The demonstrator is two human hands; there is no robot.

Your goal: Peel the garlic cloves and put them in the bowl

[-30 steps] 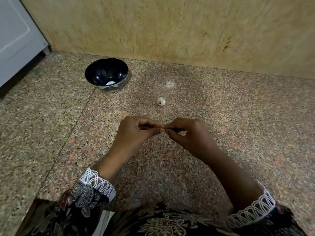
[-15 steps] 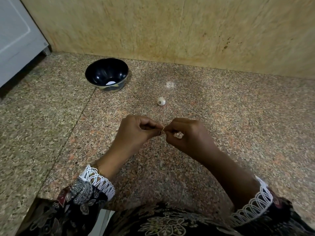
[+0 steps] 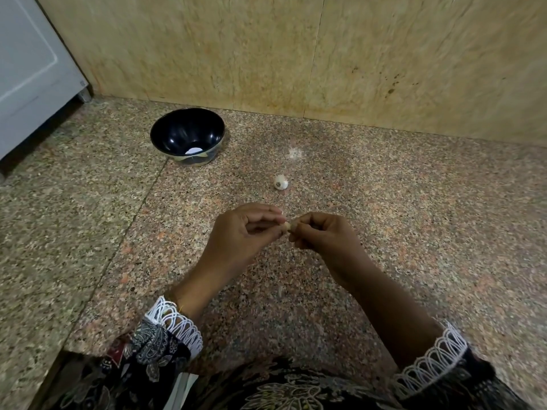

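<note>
Garlic job, largest first: granite tabletop [image 3: 414,232], black bowl [image 3: 187,137] far left, left hand [image 3: 242,232] and right hand [image 3: 322,238] meeting, fingers of both pinching one clove [image 3: 286,226] midair; second clove [image 3: 280,182] lying beyond them.

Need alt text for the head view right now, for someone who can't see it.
Both hands, left hand and right hand, pinch one small garlic clove between their fingertips above a speckled granite counter. A second clove lies on the counter beyond them, and a dark bowl sits further back to the left near the wall.
</note>
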